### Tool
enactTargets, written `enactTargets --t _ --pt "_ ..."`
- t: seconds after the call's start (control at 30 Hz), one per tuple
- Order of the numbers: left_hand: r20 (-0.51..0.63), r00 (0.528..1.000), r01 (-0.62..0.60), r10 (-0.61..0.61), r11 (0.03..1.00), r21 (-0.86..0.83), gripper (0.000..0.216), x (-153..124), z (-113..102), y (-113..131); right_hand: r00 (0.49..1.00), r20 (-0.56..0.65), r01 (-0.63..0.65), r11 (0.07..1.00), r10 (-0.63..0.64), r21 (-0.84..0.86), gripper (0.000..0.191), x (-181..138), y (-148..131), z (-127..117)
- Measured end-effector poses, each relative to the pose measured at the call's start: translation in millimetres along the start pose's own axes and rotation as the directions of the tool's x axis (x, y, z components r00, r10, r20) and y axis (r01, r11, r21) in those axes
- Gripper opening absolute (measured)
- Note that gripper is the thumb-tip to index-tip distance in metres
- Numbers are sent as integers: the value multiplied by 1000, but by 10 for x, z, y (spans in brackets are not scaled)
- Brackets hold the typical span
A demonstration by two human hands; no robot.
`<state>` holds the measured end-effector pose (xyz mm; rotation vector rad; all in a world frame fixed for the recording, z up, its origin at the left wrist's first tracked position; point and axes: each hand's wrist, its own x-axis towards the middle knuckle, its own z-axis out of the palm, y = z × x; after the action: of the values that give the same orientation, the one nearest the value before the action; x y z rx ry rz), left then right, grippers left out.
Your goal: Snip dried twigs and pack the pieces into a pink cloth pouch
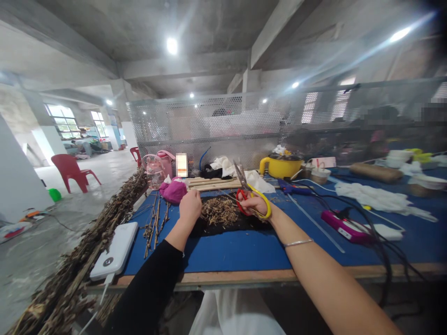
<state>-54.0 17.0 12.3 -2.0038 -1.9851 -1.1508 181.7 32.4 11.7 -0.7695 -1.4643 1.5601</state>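
Note:
My right hand (pixel 254 204) is closed round the red and yellow handles of a pair of scissors (pixel 244 186), whose blades point up and away. My left hand (pixel 190 206) is curled in a fist at the left edge of a heap of cut dried twig pieces (pixel 220 211); what it holds is hidden. The heap lies on a black cloth (pixel 226 225) on the blue table top (pixel 237 249). Several long dried stems (pixel 153 225) lie just left of my left hand.
A white power bank (pixel 115 251) lies at the table's left corner beside a long bundle of dried branches (pixel 87 246). Farther back stand a yellow pot (pixel 281 166), pink bottles (pixel 159 168), a magenta cloth (pixel 173 190) and wooden sticks (pixel 209 184). A pink device (pixel 344 225) with black cables lies right. Red chairs (pixel 71 171) stand on the floor.

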Motion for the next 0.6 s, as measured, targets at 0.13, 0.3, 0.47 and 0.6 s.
enactTargets --t 0.13,0.3,0.47,0.6 --pt "44 991 -124 130 985 -121 38 -25 69 33 976 -193 107 994 -101 19 34 80 75 28" --pt "-10 975 -217 221 947 -236 35 -154 87 251 926 -352 152 988 -140 8 38 154 135 156" --pt "149 933 -230 328 861 -454 36 -293 99 424 914 -370 180 984 -167 -1 36 151 110 336" --pt "322 901 -53 292 809 -585 37 -303 160 413 930 -317 175 982 -187 -67 32 117 98 437"
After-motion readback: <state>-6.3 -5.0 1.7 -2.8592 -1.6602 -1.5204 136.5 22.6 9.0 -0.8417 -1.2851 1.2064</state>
